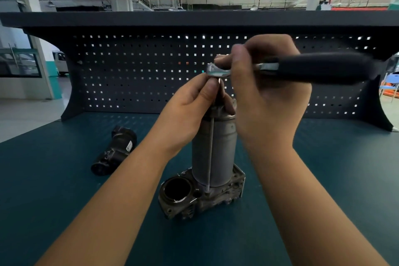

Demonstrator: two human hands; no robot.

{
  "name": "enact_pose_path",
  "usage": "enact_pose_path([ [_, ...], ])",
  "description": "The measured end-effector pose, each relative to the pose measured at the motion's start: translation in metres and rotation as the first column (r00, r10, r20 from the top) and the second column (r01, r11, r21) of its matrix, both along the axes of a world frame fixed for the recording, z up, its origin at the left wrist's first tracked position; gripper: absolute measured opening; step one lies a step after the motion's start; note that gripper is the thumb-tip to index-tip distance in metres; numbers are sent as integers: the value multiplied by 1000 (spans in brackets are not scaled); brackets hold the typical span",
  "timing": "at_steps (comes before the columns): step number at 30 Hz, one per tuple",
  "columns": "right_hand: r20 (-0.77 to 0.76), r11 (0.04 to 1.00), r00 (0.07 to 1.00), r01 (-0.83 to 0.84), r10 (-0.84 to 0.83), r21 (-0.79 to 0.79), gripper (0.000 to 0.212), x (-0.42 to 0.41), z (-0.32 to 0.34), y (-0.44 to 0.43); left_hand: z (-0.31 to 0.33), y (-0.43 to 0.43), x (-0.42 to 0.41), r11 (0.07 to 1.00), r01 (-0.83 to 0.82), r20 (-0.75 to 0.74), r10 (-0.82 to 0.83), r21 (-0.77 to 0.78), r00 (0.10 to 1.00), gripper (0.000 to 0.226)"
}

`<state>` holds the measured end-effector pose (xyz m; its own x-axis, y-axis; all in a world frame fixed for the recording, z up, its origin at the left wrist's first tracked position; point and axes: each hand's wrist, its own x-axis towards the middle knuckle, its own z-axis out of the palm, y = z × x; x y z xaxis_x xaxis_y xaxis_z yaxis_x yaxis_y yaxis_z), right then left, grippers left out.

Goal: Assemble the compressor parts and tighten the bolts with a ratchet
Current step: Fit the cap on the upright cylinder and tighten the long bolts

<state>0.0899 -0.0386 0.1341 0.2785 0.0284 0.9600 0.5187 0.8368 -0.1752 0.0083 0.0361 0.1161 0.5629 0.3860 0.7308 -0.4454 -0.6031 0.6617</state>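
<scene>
Compressor body (212,153) stands upright near the middle of the bench (54,179), whose teal top ends at a dark pegboard (133,75) along the far edge; a factory hall shows beyond. A dark motor part (115,151) lies toward the left edge. The left hand (190,112) pinches a long bolt (210,153) at the cylinder's top. The right hand (267,93) grips the ratchet (313,68), fingers closed around it.

A grey compressor cylinder (213,147) is standing upright on its metal base (200,196) on the teal bench (64,211). The left hand (190,110) is pinching the socket under the ratchet (280,68) head, while the right hand (269,93) is gripping the ratchet. A long bolt (210,153) is running down the cylinder's side. A dark part (114,151) is lying well off to the left.
</scene>
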Motion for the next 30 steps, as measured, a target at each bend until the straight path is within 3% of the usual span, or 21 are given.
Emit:
enact_pose_path([
  [1, 41, 999, 998, 46, -46, 4, 19, 0, 0, 0, 0, 1, 0, 1000, -7, -2, 7, 6, 1000, 37],
  [3, -37, 999, 999, 9, -11, -35, 16, 1, 2, 1, 0, 0, 1, 1000, -14, -9, 14, 7, 1000, 35],
  [5, -258, 963, 943, -246, 212, -107, 11, 4, 4, 0, 0, -1, 1, 1000, -15, -15, 15, -5, 1000, 27],
  [6, -385, 901, 862, -409, 329, -146, 10, 6, 6, -1, 0, -1, 0, 1000, -17, -17, 17, -7, 1000, 25],
  [8, -602, 684, 625, -709, 497, -172, 19, 13, 7, 0, 0, -1, 0, 1000, -28, -19, 28, 0, 999, 27],
  [10, -711, 492, 412, -864, 569, -107, 25, 20, 10, -1, 1, -1, 1, 999, -37, -21, 38, 25, 999, 29],
  [11, -713, 468, 394, -878, 580, -104, 26, 22, 10, 0, 1, -1, 1, 999, -35, -20, 36, 29, 999, 29],
  [12, -685, 495, 438, -859, 582, -129, 25, 22, 9, 0, 1, -1, 1, 999, -35, -16, 35, 21, 999, 28],
  [15, -523, 714, 681, -677, 513, -180, 17, 14, 6, 0, 0, 0, 0, 999, -41, -12, 41, 5, 999, 27],
  [18, -272, 934, 921, -327, 280, -143, 13, 8, 3, 1, 1, -2, -2, 999, -37, -1, 37, -12, 999, 31],
  [21, -43, 995, 995, -91, 90, -28, 19, 4, 1, 1, 1, -1, -1, 999, -25, 8, 26, -34, 1000, 33],
  [23, -101, 989, 985, -142, 137, -50, 17, 3, 1, 1, 0, -1, 0, 999, -30, 12, 31, -42, 999, 31],
  [25, -402, 890, 847, -433, 347, -145, 11, 4, 4, 1, 0, -1, 0, 998, -39, 12, 40, -45, 999, 28],
  [27, -647, 661, 590, -730, 483, -172, 22, 12, 7, 0, 0, -1, 1, 998, -49, 9, 49, -27, 999, 28],
  [29, -720, 498, 438, -855, 539, -147, 40, 20, 9, -1, -1, 0, 1, 999, -37, 10, 37, -9, 999, 31],
  [30, -712, 485, 435, -861, 552, -150, 46, 21, 9, -1, 0, 0, 1, 999, -33, 11, 33, -8, 999, 31],
])
